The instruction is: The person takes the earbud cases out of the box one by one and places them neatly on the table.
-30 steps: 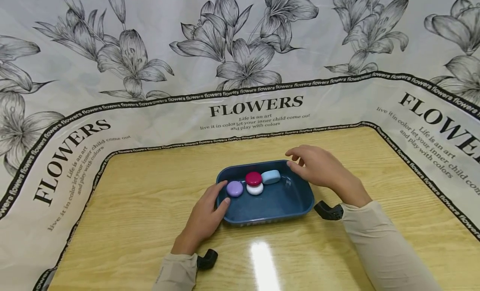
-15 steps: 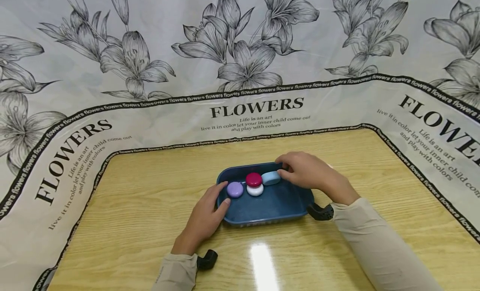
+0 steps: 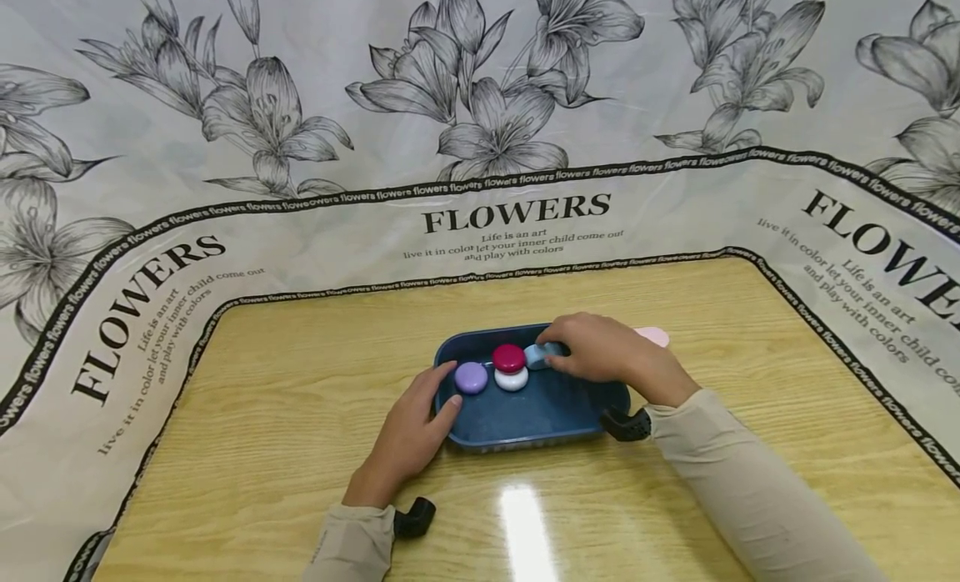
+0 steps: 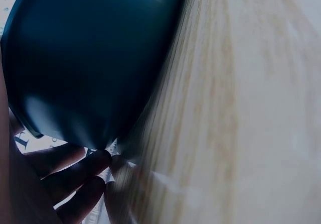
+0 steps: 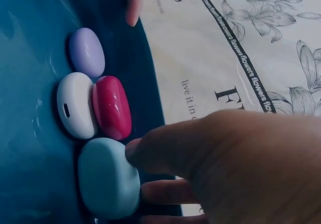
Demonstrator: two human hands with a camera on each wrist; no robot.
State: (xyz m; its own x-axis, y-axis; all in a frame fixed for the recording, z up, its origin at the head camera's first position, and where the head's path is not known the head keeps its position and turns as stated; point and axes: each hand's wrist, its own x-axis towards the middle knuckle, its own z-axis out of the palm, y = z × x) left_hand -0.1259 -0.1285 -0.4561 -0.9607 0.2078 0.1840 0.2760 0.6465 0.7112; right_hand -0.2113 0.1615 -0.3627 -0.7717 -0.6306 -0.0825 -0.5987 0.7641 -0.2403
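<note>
Right hand [image 3: 603, 347]: back up, reaching leftward over the right end of the blue tray [image 3: 525, 419]. Its grip is closed about the right end of the light blue case [image 5: 108, 179], thumb and fingers bent, tips touching it. Left hand [image 3: 415, 423]: at the tray's left end, grip spread, thumb and index finger apart at the rim. The light blue case lies in the tray, just beside the red case [image 3: 508, 358] and white case [image 3: 511, 379]; the purple case [image 3: 471, 378] is farther left. Tray on bench [image 3: 300, 415].

Versus half a second ago: right hand sits farther left, over the light blue case rather than at its edge. A pink thing [image 3: 652, 337] behind that hand shows more. Left hand, tray and cases look unchanged
</note>
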